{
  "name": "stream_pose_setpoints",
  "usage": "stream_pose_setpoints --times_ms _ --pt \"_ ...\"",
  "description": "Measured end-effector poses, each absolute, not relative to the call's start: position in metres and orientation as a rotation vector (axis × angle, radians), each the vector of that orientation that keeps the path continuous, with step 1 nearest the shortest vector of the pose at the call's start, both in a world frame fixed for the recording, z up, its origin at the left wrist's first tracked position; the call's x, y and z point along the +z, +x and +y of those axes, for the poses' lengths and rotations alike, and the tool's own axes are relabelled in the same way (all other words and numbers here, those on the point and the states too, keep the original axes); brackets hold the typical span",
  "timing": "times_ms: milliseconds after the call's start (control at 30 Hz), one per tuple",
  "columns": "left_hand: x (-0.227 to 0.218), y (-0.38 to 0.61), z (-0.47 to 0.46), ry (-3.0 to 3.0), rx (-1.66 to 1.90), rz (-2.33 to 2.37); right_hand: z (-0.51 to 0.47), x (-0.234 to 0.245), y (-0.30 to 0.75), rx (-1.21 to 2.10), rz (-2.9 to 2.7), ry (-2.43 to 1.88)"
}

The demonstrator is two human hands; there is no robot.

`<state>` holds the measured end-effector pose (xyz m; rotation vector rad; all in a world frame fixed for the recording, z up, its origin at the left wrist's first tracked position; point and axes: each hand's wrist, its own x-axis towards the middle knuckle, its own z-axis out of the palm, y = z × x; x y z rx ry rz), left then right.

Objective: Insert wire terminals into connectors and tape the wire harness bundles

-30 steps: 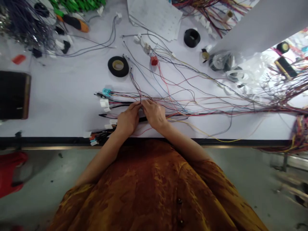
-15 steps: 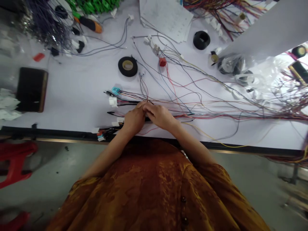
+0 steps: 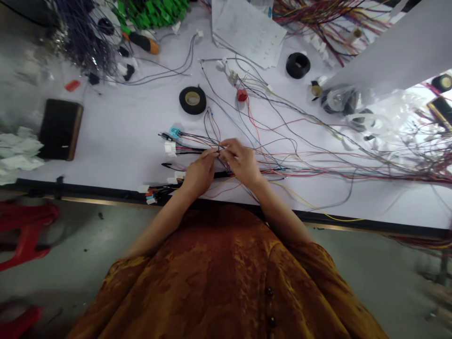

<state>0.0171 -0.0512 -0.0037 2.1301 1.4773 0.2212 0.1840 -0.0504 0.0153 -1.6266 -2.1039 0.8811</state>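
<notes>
"Head view, main lot: where do the wires (image 3: 212, 140) lie?"

"Wires, many, thin, mixed colours: on the table (image 3: 123, 127), running from the left ends, past both hands, to a tangle at the right edge."

"Left hand (image 3: 200, 172)?"

"One, bare, forearm across the table's near edge; fingers closed on wires."

"Right hand (image 3: 244, 162)?"

"One, bare, just beside the left; fingers bent at the same wires, thumb and forefinger near each other. Slightly blurred; whether they grip, I cannot tell."

"Connectors?"

"Blue connector (image 3: 175, 132), one, left of the hands; white connector (image 3: 170, 149), just on its near side; red connector (image 3: 242, 95), one, beyond the right hand."

"Remainder?"

"Tape roll (image 3: 183, 101), black, one, flat, beyond the left hand. Phone (image 3: 58, 127), dark, one, flat, well to the left. Papers (image 3: 247, 33), overlapping, far side."
</notes>
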Motion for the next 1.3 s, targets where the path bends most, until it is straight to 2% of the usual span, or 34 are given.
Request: stream_pose_setpoints --times_ms 100,200,333,400,500,633,800,900,1300 --pt "-0.005 0.007 -0.045 2.137 0.358 1.404 -0.048 0.021 0.194 0.906 -2.001 -1.744" --pt "-0.009 0.003 -0.042 2.122 0.3 1.403 -0.046 0.027 0.205 0.852 -2.034 -1.869" --pt "-0.012 0.007 -0.042 2.11 0.267 1.414 -0.039 0.027 0.213 1.234 -1.769 -1.434" --pt "-0.006 0.007 -0.044 2.118 0.279 1.429 -0.036 0.024 0.212 1.3 -1.524 -1.297" --pt "0.013 0.004 -0.047 2.116 0.394 1.532 -0.036 0.026 0.207 1.222 -1.362 -1.308" --pt "0.034 0.001 -0.046 1.752 0.788 1.585 -0.043 0.036 0.19 1.218 -1.437 -1.257" --pt "0.03 -0.002 -0.033 0.876 0.899 1.137 -0.049 0.036 0.17 1.158 -1.6 -1.201" --pt "0.024 -0.008 -0.03 0.605 0.886 0.917 -0.051 0.032 0.165 1.14 -1.611 -1.173" --pt "0.01 -0.011 -0.039 0.655 1.093 0.928 -0.053 0.025 0.172 1.121 -1.516 -1.274"
